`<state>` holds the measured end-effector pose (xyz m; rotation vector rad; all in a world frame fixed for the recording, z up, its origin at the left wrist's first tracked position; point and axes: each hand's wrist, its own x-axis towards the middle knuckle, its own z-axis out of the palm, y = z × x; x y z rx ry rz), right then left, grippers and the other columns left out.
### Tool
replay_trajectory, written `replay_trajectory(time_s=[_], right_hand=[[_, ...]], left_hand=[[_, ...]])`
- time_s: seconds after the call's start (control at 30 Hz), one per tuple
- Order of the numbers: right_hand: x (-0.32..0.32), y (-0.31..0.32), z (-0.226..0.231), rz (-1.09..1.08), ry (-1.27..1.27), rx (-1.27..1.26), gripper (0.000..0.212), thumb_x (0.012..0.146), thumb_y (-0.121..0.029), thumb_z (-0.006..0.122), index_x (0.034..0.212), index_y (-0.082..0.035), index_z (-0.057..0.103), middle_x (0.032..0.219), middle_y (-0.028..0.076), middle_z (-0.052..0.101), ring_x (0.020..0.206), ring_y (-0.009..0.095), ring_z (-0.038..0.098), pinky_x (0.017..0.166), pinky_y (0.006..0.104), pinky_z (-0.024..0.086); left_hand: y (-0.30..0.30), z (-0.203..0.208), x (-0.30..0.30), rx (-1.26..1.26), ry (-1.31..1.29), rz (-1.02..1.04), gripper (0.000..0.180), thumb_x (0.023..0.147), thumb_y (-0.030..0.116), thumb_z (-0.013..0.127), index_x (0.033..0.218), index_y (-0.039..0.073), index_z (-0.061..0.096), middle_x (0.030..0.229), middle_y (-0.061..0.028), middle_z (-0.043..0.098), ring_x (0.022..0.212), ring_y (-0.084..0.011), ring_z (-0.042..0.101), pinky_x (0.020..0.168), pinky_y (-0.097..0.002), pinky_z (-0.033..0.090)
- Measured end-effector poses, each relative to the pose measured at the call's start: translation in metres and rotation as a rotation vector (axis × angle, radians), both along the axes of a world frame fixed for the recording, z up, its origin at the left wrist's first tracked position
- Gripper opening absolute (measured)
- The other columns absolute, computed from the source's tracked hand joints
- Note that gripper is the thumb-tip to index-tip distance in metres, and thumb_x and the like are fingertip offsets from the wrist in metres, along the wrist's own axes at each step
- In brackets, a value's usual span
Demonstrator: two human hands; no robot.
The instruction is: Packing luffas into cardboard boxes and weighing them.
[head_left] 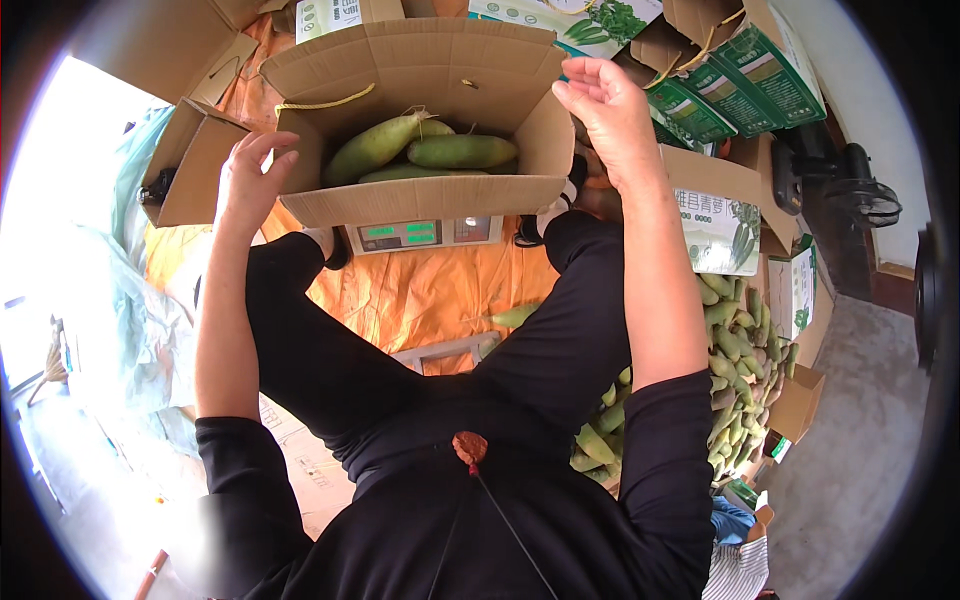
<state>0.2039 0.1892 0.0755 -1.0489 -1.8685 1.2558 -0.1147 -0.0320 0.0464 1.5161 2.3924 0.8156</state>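
An opened cardboard box (430, 202) stands before me on a digital weighing scale (425, 233) with a lit green display. Inside lie a few long green radishes (462, 151), some crossing over others. My left hand (252, 180) is at the box's left side, thumb and fingers apart, holding nothing. At the upper right corner of the box is my right hand (608, 112), its fingers loosely bent and apart. Whether its fingertips touch the cardboard there I cannot tell. A yellow rope handle (325, 102) hangs inside the box's far left wall.
A big heap of green radishes (740, 370) lies to my right. Green and white printed cartons (745, 85) stand at the far right, near a small black fan (865, 195). Orange sheeting (400, 300) covers the floor between my legs, with one loose radish (515, 315) there.
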Motion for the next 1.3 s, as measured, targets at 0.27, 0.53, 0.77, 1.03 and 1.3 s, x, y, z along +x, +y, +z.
replay_trajectory(time_s=[0.27,0.53,0.77,1.03,1.3], right_hand=[[0.019,0.016,-0.024,-0.075,0.031,-0.103,0.034,0.081,-0.012,0.070,0.109,0.004,0.058,0.103,0.012,0.063,0.096,0.018,0.060,0.085,0.0282,0.049],[0.023,0.024,-0.031,-0.123,-0.042,-0.102,0.033,0.081,-0.011,0.070,0.108,0.003,0.059,0.103,0.011,0.063,0.096,0.018,0.060,0.084,0.0282,0.049],[0.026,0.038,-0.046,-0.156,-0.287,0.073,0.042,0.078,-0.031,0.071,0.105,-0.001,0.062,0.100,0.017,0.067,0.095,0.027,0.064,0.085,0.0365,0.049],[0.009,0.027,-0.051,0.066,-1.023,0.007,0.049,0.079,-0.048,0.062,0.107,-0.007,0.067,0.111,0.018,0.064,0.105,0.034,0.061,0.087,0.0449,0.048],[0.017,0.034,-0.063,0.136,-1.022,0.032,0.042,0.083,-0.040,0.056,0.105,-0.005,0.067,0.104,0.023,0.065,0.108,0.036,0.058,0.091,0.0417,0.044]], left_hand=[[0.002,0.002,0.004,0.037,-0.005,0.018,0.023,0.080,0.011,0.066,0.103,0.007,0.067,0.096,-0.0083,0.064,0.097,-0.0209,0.061,0.088,-0.0311,0.046],[0.007,0.004,0.008,0.031,0.016,0.032,0.023,0.080,0.011,0.066,0.103,0.008,0.067,0.094,-0.0080,0.064,0.094,-0.0203,0.061,0.085,-0.0308,0.046],[0.009,-0.016,-0.011,0.032,0.068,0.196,0.038,0.080,0.021,0.068,0.116,0.012,0.060,0.101,-0.0073,0.065,0.101,-0.0224,0.060,0.086,-0.0349,0.047],[0.014,0.002,0.001,-0.802,0.071,0.430,0.048,0.081,0.052,0.061,0.111,0.014,0.064,0.116,-0.0063,0.064,0.112,-0.0264,0.057,0.094,-0.0545,0.037],[0.025,-0.019,-0.006,-0.859,-0.048,0.435,0.045,0.080,0.043,0.064,0.111,0.011,0.065,0.113,-0.0077,0.065,0.105,-0.0245,0.063,0.086,-0.0415,0.048]])
